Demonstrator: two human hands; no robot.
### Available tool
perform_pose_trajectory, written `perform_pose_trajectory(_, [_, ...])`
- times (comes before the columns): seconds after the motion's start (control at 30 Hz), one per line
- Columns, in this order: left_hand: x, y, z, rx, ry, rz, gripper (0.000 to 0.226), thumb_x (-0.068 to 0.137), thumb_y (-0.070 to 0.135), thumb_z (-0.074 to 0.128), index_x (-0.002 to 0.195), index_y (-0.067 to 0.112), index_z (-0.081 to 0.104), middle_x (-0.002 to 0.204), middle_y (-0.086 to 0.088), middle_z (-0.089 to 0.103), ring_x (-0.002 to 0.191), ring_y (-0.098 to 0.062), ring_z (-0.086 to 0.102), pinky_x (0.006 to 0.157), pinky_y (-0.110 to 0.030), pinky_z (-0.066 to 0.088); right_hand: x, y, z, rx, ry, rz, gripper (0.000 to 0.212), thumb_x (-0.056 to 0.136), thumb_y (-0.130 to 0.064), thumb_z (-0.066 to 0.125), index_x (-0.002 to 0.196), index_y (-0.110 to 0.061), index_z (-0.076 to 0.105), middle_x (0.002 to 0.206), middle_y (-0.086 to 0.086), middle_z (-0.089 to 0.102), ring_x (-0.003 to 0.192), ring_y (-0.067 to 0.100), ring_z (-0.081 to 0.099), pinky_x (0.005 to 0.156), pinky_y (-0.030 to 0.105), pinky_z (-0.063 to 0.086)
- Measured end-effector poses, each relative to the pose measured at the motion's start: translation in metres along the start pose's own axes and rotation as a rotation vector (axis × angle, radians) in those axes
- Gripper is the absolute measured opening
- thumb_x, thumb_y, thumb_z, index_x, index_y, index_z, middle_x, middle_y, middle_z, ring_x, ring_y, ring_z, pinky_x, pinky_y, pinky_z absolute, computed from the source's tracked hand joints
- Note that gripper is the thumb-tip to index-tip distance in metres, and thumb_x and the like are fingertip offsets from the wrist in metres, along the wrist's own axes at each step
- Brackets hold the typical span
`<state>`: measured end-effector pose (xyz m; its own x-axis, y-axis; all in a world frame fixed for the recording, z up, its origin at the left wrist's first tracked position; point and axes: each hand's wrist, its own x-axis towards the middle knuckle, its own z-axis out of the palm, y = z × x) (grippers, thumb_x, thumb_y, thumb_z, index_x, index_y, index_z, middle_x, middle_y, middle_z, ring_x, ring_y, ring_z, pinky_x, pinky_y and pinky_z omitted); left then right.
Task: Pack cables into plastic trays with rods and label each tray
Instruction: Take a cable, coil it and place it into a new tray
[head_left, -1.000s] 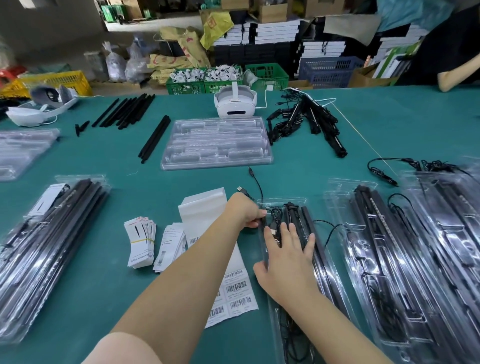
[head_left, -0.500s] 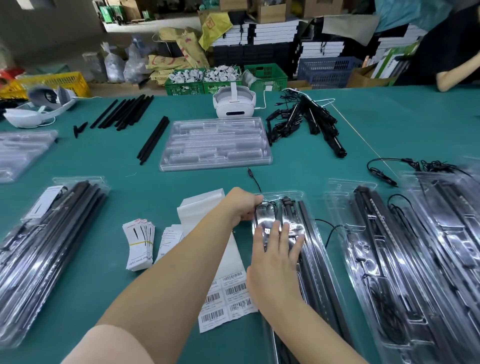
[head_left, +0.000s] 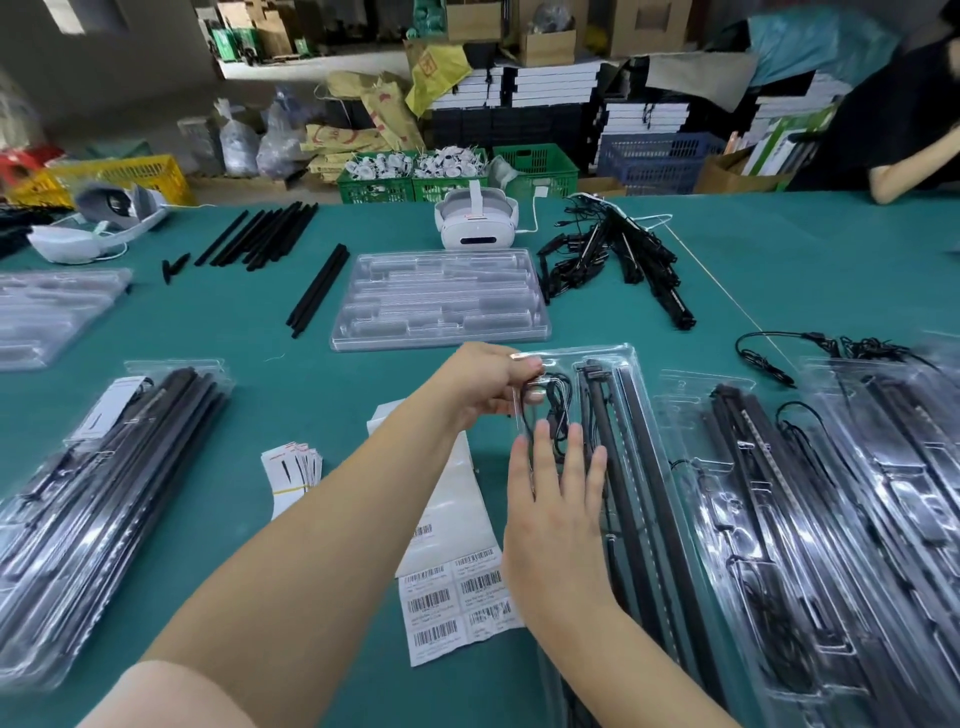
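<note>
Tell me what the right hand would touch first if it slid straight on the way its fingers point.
Probably the coiled cable under the tray lid; the right hand fingertips are almost over it.

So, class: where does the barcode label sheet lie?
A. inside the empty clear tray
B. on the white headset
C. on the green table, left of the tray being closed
C: the barcode label sheet lies flat on the green table, left of the tray.

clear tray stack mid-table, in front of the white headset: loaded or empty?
Empty: the clear moulded plastic tray stack shows only bare see-through slots, no black rods or cables.
</note>
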<state>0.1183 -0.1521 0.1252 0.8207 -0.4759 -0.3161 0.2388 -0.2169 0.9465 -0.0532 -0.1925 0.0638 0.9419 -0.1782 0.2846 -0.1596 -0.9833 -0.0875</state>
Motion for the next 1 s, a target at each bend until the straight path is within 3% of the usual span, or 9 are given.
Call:
perform_pose_trajectory(0.1, [-0.009, 0.004, -0.001, 0.016, 0.005, 0.129, 0.021, 0.097, 0.022, 0.065, 0.114, 0.010, 0.069, 0.088, -0.006, 0.069, 0.070, -0.016, 0.073, 0.074, -0.033, 0.055, 0.000, 0.002, 0.001, 0.040, 0.063, -0.008, 0.079, 0.064, -0.002, 0.076, 0.139, 0.005, 0.050, 0.149, 0.026, 0.042, 0.138, 0.054, 0.033, 0.108, 0.070, 0.031])
perform_pose_trajectory(0.2, [-0.018, 0.005, -0.002, -0.027, -0.016, 0.142, 0.030, 0.103, 0.039, 0.051, 0.116, 0.020, 0.071, 0.090, -0.005, 0.068, 0.078, -0.021, 0.074, 0.076, -0.034, 0.054, -0.001, 0.005, 0.001, 0.060, 0.098, -0.014, 0.077, 0.067, -0.002, 0.073, 0.140, 0.006, 0.049, 0.151, 0.024, 0.041, 0.139, 0.053, 0.032, 0.107, 0.070, 0.032])
perform_pose_trajectory(0.37, [-0.027, -0.005, -0.007, -0.194, -0.077, 0.181, 0.032, 0.109, 0.028, 0.038, 0.121, 0.021, 0.067, 0.107, -0.014, 0.068, 0.092, -0.027, 0.073, 0.075, -0.033, 0.055, -0.003, 0.007, 0.000, 0.130, 0.177, -0.032, 0.063, 0.080, -0.005, 0.039, 0.142, 0.004, 0.047, 0.152, 0.023, 0.040, 0.141, 0.051, 0.030, 0.108, 0.069, 0.032])
perform_pose_trajectory(0.47, [-0.028, -0.008, -0.006, -0.201, -0.099, 0.230, 0.030, 0.108, 0.012, 0.041, 0.120, 0.020, 0.067, 0.104, -0.018, 0.055, 0.092, -0.029, 0.073, 0.070, -0.029, 0.054, -0.003, 0.008, 0.000, 0.162, 0.215, -0.049, 0.065, 0.076, 0.004, 0.053, 0.141, 0.003, 0.049, 0.151, 0.022, 0.042, 0.141, 0.048, 0.032, 0.107, 0.070, 0.032])
perform_pose_trajectory(0.53, [-0.027, -0.006, -0.008, -0.152, -0.074, 0.254, 0.027, 0.104, 0.007, 0.048, 0.118, 0.019, 0.068, 0.100, -0.016, 0.054, 0.082, -0.025, 0.072, 0.067, -0.030, 0.056, -0.003, 0.008, 0.001, 0.195, 0.230, -0.055, 0.072, 0.069, 0.011, 0.064, 0.140, 0.003, 0.050, 0.150, 0.021, 0.044, 0.141, 0.048, 0.033, 0.107, 0.070, 0.033])
perform_pose_trajectory(0.6, [-0.027, -0.004, -0.011, -0.073, -0.048, 0.267, 0.025, 0.097, 0.003, 0.058, 0.114, 0.018, 0.068, 0.097, -0.013, 0.059, 0.073, -0.019, 0.068, 0.073, -0.034, 0.060, -0.002, 0.009, 0.002, 0.243, 0.237, -0.062, 0.074, 0.067, 0.017, 0.065, 0.138, 0.003, 0.052, 0.149, 0.020, 0.044, 0.141, 0.047, 0.033, 0.107, 0.069, 0.034])
perform_pose_trajectory(0.7, [-0.027, -0.004, -0.017, 0.007, -0.059, 0.253, 0.027, 0.093, 0.001, 0.065, 0.116, 0.015, 0.066, 0.096, -0.015, 0.064, 0.077, -0.020, 0.070, 0.081, -0.042, 0.062, -0.001, 0.009, 0.003, 0.291, 0.224, -0.076, 0.072, 0.067, 0.020, 0.064, 0.137, 0.003, 0.053, 0.149, 0.021, 0.044, 0.141, 0.046, 0.034, 0.108, 0.066, 0.035])
perform_pose_trajectory(0.87, [-0.021, -0.006, -0.014, 0.038, 0.043, 0.184, 0.027, 0.088, -0.009, 0.060, 0.108, 0.009, 0.067, 0.081, -0.009, 0.063, 0.063, -0.018, 0.065, 0.074, -0.037, 0.062, 0.000, 0.008, 0.009, 0.270, 0.171, -0.105, 0.068, 0.068, 0.016, 0.068, 0.133, 0.002, 0.057, 0.147, 0.020, 0.047, 0.139, 0.044, 0.038, 0.108, 0.065, 0.036])
perform_pose_trajectory(1.0, [-0.015, -0.010, -0.006, 0.164, 0.124, 0.068, 0.028, 0.086, -0.014, 0.056, 0.101, 0.008, 0.067, 0.091, -0.014, 0.063, 0.068, -0.025, 0.058, 0.063, -0.030, 0.059, -0.003, 0.004, 0.019, 0.284, 0.153, -0.142, 0.069, 0.061, 0.021, 0.070, 0.127, 0.003, 0.061, 0.134, 0.017, 0.060, 0.133, 0.048, 0.045, 0.102, 0.067, 0.040])
